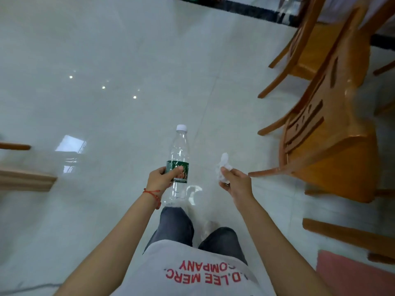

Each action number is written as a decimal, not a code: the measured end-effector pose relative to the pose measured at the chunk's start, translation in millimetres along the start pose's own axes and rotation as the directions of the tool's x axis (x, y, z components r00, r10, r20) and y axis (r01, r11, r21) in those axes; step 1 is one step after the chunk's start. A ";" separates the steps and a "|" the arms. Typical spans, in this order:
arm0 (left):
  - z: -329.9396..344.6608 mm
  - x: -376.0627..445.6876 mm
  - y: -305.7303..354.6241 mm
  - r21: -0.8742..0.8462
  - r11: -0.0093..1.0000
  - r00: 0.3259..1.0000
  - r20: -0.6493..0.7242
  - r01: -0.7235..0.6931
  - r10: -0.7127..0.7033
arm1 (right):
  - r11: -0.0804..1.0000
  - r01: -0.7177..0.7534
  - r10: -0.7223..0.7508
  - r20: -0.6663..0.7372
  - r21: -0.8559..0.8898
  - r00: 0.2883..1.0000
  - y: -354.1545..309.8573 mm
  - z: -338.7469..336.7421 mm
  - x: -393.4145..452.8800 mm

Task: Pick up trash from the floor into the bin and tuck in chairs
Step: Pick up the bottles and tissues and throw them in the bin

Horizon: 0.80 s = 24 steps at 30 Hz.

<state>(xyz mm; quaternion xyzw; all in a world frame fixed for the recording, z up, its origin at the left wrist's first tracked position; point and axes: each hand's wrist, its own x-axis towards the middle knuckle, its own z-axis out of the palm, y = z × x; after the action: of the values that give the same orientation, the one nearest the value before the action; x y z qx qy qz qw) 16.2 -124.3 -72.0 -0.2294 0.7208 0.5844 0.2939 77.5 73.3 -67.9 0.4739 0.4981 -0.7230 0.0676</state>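
Observation:
My left hand (161, 178) grips an empty clear plastic bottle (179, 150) around its green label, white cap pointing away from me. A crumpled white tissue (223, 167) is pinched in my right hand (236, 183), just right of the bottle. Both hands are held out in front of me above the pale tiled floor (106, 60). Two orange wooden chairs stand at the right: the near chair (333, 135) close beside my right hand and a far chair (310, 45) behind it. No bin is in view.
Wooden furniture edges (25, 178) jut in from the left. More wooden chair parts (346, 233) and a pinkish mat (352, 272) lie at the lower right. A dark floor strip (245, 7) runs along the top. My legs show below my hands.

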 end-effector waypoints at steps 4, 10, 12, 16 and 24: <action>-15.4 29.0 18.0 -0.047 0.999 0.999 -0.037 0.015 -0.017 | 1.000 -0.010 0.010 0.004 -0.020 1.000 -24.9 35.6 25.8; -49.3 100.7 64.5 -0.075 0.997 0.998 -0.049 0.023 -0.027 | 1.000 -0.017 0.017 -0.011 -0.007 1.000 -66.6 106.2 78.6; -62.8 125.5 85.8 -0.080 0.996 0.998 -0.046 0.030 -0.034 | 0.999 -0.035 0.035 -0.028 0.001 0.999 -81.1 131.7 95.5; -88.6 171.5 128.4 -0.065 0.997 0.999 -0.035 0.038 -0.041 | 0.999 -0.052 0.052 -0.051 -0.011 0.997 -110.8 177.0 124.8; -108.3 253.6 212.1 -0.079 0.997 0.999 -0.022 0.023 -0.025 | 0.999 -0.049 0.049 -0.057 0.010 0.997 -181.5 240.6 182.2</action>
<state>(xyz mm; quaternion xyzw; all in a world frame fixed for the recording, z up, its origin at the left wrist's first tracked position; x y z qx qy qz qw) -326.7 -182.0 -81.8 -0.2561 0.6977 0.6061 0.2833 -273.3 42.5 -72.8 0.5066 0.4848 -0.7096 0.0691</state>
